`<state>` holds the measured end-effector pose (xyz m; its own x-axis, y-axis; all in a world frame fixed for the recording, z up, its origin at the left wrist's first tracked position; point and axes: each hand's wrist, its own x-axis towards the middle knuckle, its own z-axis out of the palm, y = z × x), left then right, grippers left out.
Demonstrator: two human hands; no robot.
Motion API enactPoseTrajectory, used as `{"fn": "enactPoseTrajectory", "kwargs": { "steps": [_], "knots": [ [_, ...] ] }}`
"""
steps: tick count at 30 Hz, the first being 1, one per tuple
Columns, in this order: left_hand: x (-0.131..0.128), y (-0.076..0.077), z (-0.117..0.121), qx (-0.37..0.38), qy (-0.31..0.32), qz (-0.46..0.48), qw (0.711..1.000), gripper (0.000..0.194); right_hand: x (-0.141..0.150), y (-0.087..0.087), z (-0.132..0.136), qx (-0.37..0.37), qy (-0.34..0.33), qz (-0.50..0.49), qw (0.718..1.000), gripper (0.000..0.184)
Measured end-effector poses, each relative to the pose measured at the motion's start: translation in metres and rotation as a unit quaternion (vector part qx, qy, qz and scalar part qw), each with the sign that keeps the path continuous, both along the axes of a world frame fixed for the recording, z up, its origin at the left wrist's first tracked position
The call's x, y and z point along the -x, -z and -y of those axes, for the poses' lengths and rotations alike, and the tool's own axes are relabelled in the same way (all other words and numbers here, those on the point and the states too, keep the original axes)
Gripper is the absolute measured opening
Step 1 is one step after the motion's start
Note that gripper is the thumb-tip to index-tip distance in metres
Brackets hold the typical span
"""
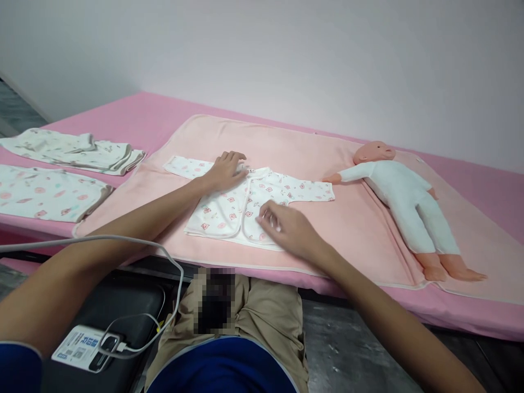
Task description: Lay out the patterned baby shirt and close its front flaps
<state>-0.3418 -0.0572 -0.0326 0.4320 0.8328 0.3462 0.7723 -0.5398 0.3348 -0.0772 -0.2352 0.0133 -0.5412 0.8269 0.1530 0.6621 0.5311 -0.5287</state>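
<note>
A small white baby shirt [229,210] with pink prints lies spread flat on a peach towel [347,218], sleeves out to both sides. My left hand [225,170] rests flat on the shirt's collar and left shoulder, fingers together. My right hand [286,224] hovers over or lightly touches the shirt's lower right front, fingers slightly curled and blurred. Neither hand grips anything. A baby doll [405,196] in a pale blue-white suit lies on its back on the towel, to the right of the shirt.
The towel covers a pink mattress [135,117] against a white wall. Two folded printed garments [73,148] [45,192] lie at the left. A power bank [84,346] with a white cable [123,239] sits on a black bag by my lap.
</note>
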Motion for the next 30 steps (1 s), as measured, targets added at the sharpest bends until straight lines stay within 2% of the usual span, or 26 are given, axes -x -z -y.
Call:
{"fn": "enactPoseTrajectory", "kwargs": {
  "steps": [4, 9, 13, 17, 20, 22, 26, 30],
  "knots": [
    [0.030, -0.011, -0.026, 0.077, -0.030, -0.021, 0.996, 0.067, -0.021, 0.002, -0.067, -0.069, 0.085, 0.023, 0.994, 0.026],
    [0.045, -0.041, -0.051, 0.231, -0.054, -0.095, 0.967, 0.074, -0.024, 0.011, -0.148, -0.029, 0.089, 0.098, 0.991, 0.041],
    [0.042, -0.062, -0.059, 0.303, -0.009, -0.159, 0.940, 0.065, -0.024, 0.005, -0.180, 0.022, 0.106, 0.098, 0.989, 0.051],
    [0.039, -0.070, -0.060, 0.322, 0.010, -0.172, 0.931, 0.058, -0.033, -0.005, -0.190, 0.070, 0.127, 0.110, 0.983, 0.058],
    [0.038, -0.070, -0.056, 0.309, 0.010, -0.168, 0.936, 0.055, -0.040, -0.010, -0.190, 0.142, 0.138, 0.125, 0.972, 0.055],
    [0.037, -0.070, -0.051, 0.303, 0.010, -0.145, 0.942, 0.054, -0.042, -0.014, -0.186, 0.163, 0.126, 0.115, 0.972, 0.059],
    [0.037, -0.078, -0.033, 0.272, 0.032, -0.062, 0.960, 0.055, -0.040, -0.023, -0.167, 0.165, 0.066, -0.042, 0.983, 0.062],
    [0.039, -0.104, -0.004, 0.206, 0.054, 0.046, 0.976, 0.052, -0.037, -0.039, -0.140, 0.106, 0.039, -0.206, 0.972, 0.062]
  ]
}}
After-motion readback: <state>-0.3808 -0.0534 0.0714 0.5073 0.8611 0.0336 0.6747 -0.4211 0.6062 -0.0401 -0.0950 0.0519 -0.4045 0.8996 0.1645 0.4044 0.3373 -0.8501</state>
